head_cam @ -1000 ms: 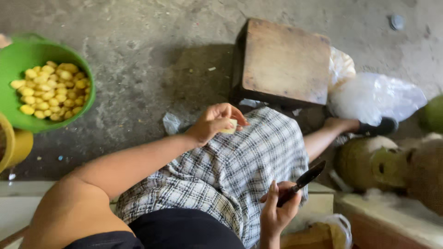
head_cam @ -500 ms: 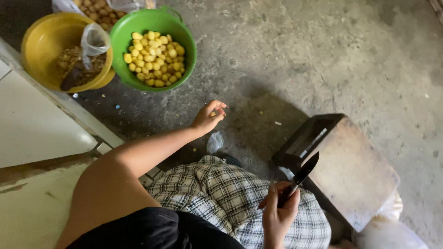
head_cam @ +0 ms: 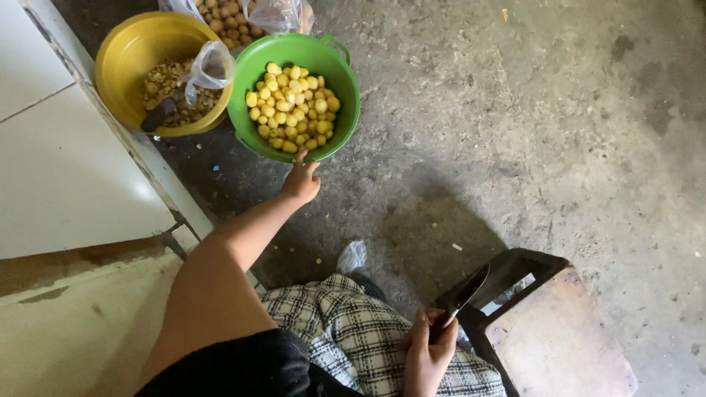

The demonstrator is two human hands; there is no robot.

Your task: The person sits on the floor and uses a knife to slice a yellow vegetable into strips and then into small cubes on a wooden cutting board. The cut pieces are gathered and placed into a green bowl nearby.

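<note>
My left hand [head_cam: 301, 181] has reached the green bowl [head_cam: 340, 110], fingers loose, seemingly empty; right hand [head_cam: 426, 356] grips the knife [head_cam: 463, 294]; next, another potato.

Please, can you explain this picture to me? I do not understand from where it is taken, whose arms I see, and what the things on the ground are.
The picture comes from a camera worn on a person's head, looking down, so the arms belong to that person.

The left hand reaches out to the round green plastic bowl, which is full of small yellow peeled pieces; the fingertips are at its rim. Whether the hand holds anything cannot be seen.

The right hand rests near the checked cloth on the person's lap and holds a dark-bladed knife.

On the grey concrete floor also stand a round yellow plastic bowl with brownish scraps and a clear plastic bag inside, a clear bag of brown unpeeled pieces behind it, and a low wooden stool at the lower right.
</note>
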